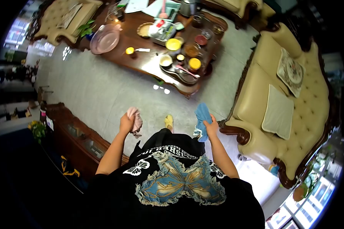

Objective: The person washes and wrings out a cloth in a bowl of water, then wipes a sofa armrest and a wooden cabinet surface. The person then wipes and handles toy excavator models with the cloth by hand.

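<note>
My left hand (127,123) is closed round a crumpled pale pink cloth (135,119), which hangs out past the fingers to the right of the hand. On the other side, my right hand (211,127) grips a blue cloth (203,117) with a whitish edge at its lower left. Both hands are held out in front of my body above the grey floor, well apart from each other. Between them, lower down, a yellow shoe (169,121) shows on the floor.
A dark wooden table (141,63) ahead bears a pink basin (105,39), yellow-lidded jars (194,64) and a tray. To the right stands a cream sofa (252,84) with cushions (279,110). A low wooden cabinet (70,126) is at the left.
</note>
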The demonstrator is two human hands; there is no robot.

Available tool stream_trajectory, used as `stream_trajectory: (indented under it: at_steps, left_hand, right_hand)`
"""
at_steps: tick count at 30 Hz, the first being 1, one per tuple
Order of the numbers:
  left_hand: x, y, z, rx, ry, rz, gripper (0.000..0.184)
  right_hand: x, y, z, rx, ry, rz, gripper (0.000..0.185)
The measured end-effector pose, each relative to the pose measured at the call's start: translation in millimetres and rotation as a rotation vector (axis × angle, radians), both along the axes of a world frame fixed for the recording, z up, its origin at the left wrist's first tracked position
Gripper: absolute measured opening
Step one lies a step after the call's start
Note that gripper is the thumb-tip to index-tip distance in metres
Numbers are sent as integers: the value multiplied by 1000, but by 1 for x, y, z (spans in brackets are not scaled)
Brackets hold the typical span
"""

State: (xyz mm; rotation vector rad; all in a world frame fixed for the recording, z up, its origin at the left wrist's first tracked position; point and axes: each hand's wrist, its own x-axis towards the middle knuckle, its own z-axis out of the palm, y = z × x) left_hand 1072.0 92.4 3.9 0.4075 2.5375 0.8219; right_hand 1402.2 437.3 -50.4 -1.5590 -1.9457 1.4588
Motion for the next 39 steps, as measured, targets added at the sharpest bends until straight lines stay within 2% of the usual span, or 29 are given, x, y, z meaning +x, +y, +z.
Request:
stream_trajectory:
  at_steps: [1, 3, 6, 9, 10, 11, 14, 15, 17, 18, 21, 23, 27, 29, 30, 31, 33, 34, 35, 37, 38, 39]
  left_hand:
    - [-10, -24, 3, 4, -1, 28, 43]
    - [-25, -66, 8, 183, 91, 207, 37]
    - [-19, -110, 8, 214, 91, 391, 35]
    - [-5, -129, 0, 259, 80, 535, 35]
    - [2, -136, -16, 365, 12, 611, 35]
    - [11, -140, -25, 469, -55, 685, 34]
    - [23, -125, 2, 443, -105, 697, 30]
    - [26, -125, -6, 494, -120, 706, 32]
    - [23, -118, 4, 445, -176, 761, 34]
    - [23, -113, 10, 443, -164, 777, 34]
    - [6, -111, 22, 344, -154, 866, 36]
    - [-2, -114, 22, 356, -147, 945, 37]
    - [-28, -109, 35, 297, -167, 946, 37]
    - [-42, -104, 44, 173, -127, 867, 37]
    - [-50, -99, 52, 127, -143, 878, 38]
    - [-57, -96, 54, 124, -137, 890, 38]
    - [-62, -90, 57, 110, -88, 828, 40]
    - [-67, -88, 59, 106, -90, 833, 40]
    - [-73, -87, 59, 88, -85, 828, 42]
    - [-87, -79, 67, 70, -82, 824, 43]
    - [-95, -74, 73, 131, -96, 869, 44]
    - [-103, -67, 78, 193, -108, 916, 45]
  right_hand:
    - [-18, -7, 0, 24, -12, 38, 58]
    - [-57, -16, -2, 43, -12, 111, 58]
    - [-116, -27, 11, 27, 14, 249, 59]
    - [-182, -44, 46, 25, 32, 384, 58]
    - [-203, -50, 53, 51, 32, 433, 56]
    - [-220, -53, 52, 51, 33, 446, 56]
    - [-278, -66, 44, -51, 84, 448, 59]
    - [-297, -68, 34, -51, 89, 463, 59]
    - [-334, -72, 15, 13, 51, 466, 61]
    - [-351, -73, 26, -31, 42, 447, 62]
    - [-406, -72, -16, 91, 27, 411, 61]
    - [-442, -65, -15, -22, -3, 433, 67]
    - [-498, -50, 0, 20, -115, 352, 73]
    - [-521, -43, -8, 134, -132, 317, 83]
    - [-531, -41, 6, 92, -181, 335, 91]
    - [-539, -42, 14, 88, -177, 347, 91]
    - [-543, -46, 33, 351, -344, 489, 93]
    - [-548, -46, 52, 250, -348, 564, 91]
    - [-550, -47, 48, 249, -349, 567, 91]
    - [-547, -52, 38, 315, -185, 817, 88]
    - [-544, -57, 32, 375, -45, 906, 83]
    - [-541, -63, 42, 324, 31, 1000, 80]
